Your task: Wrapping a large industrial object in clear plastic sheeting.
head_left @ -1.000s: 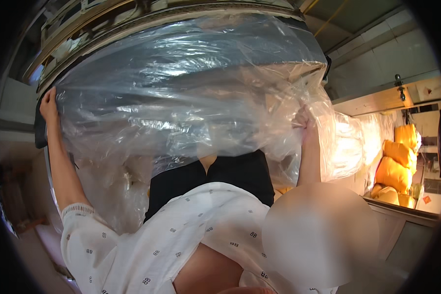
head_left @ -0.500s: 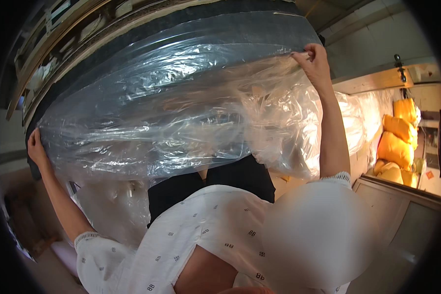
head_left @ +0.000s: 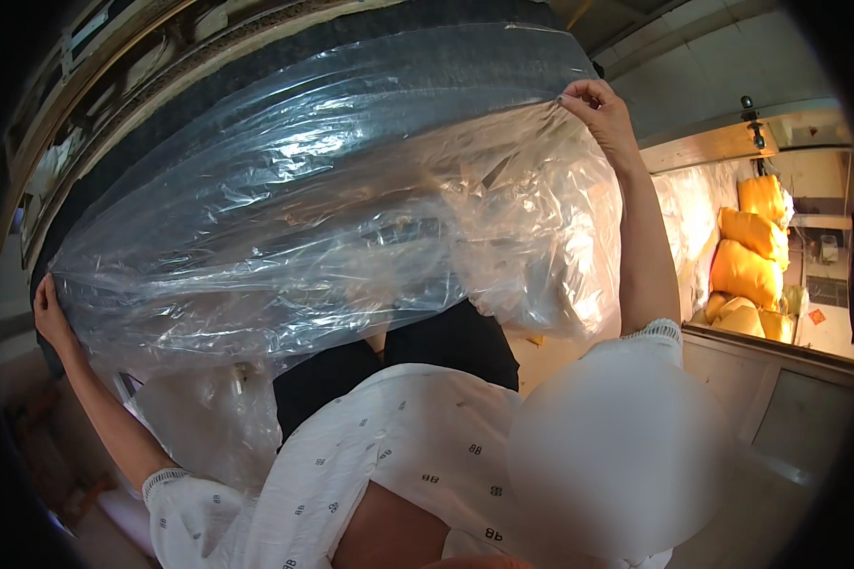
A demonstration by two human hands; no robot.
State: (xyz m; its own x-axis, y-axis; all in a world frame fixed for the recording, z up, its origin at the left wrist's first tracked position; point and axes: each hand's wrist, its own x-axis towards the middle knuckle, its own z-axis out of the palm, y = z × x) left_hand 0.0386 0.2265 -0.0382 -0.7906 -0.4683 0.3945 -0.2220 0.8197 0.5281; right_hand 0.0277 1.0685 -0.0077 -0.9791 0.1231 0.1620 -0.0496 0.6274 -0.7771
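Note:
A wide sheet of clear plastic film [head_left: 351, 237] stretches across in front of me between my two hands. At the far left, my left hand [head_left: 51, 308] is closed on the edge of the film, which gathers into creases there. On the right and farther off, my right hand [head_left: 600, 109] pinches another part of the film's edge between thumb and fingers. The film is wrinkled and shiny, and its near part hangs down over my black trousers. Beneath its far part lies a dark work surface [head_left: 161, 161].
Long wooden rails [head_left: 95, 114] run behind the dark surface at the upper left. More clear film [head_left: 204, 408] hangs low beside my legs. To the right, yellow bundles [head_left: 748, 270] are stacked beyond a cabinet [head_left: 759, 379]. A wooden ledge [head_left: 707, 147] juts from the right wall.
Both hands keep their hold on the film. In the picture, my left hand has shifted left and slightly down, my right hand slightly left; the surroundings have shifted left too.

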